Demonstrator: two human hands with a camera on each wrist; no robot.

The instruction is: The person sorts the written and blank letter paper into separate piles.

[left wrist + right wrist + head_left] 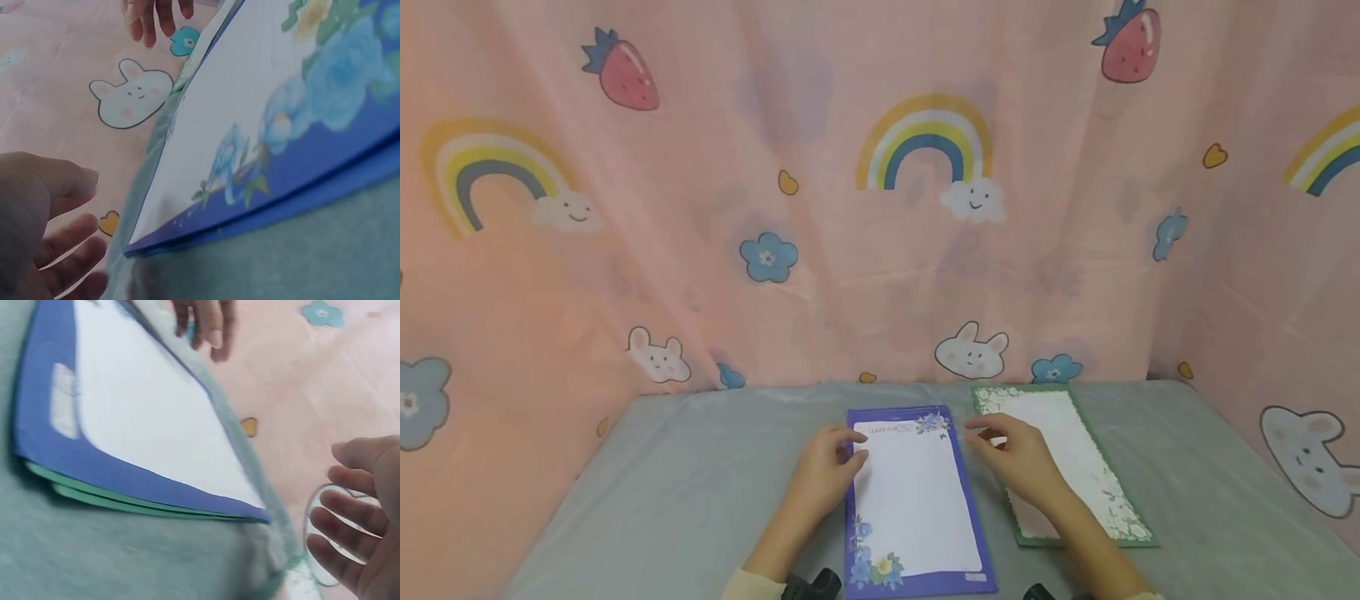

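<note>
A purple-blue bordered stack of letter paper (pixel 917 500) with blue flowers in its corners lies on the grey cloth, handwriting near its top edge. In the right wrist view green edges show beneath the blue-bordered sheet (pixel 150 406). At its left edge my left hand (pixel 827 467) hovers, fingers loosely bent and holding nothing. My right hand (pixel 1018 458) is off its right side, partly over a green-bordered sheet (pixel 1075 450) with white flowers, which it partly hides. The right wrist view shows this right hand (pixel 369 519) with fingers relaxed and apart from the paper.
A grey cloth (pixel 715 500) covers the table under both papers. Pink curtains (pixel 850 292) printed with rainbows, rabbits and flowers rise behind it and at the sides.
</note>
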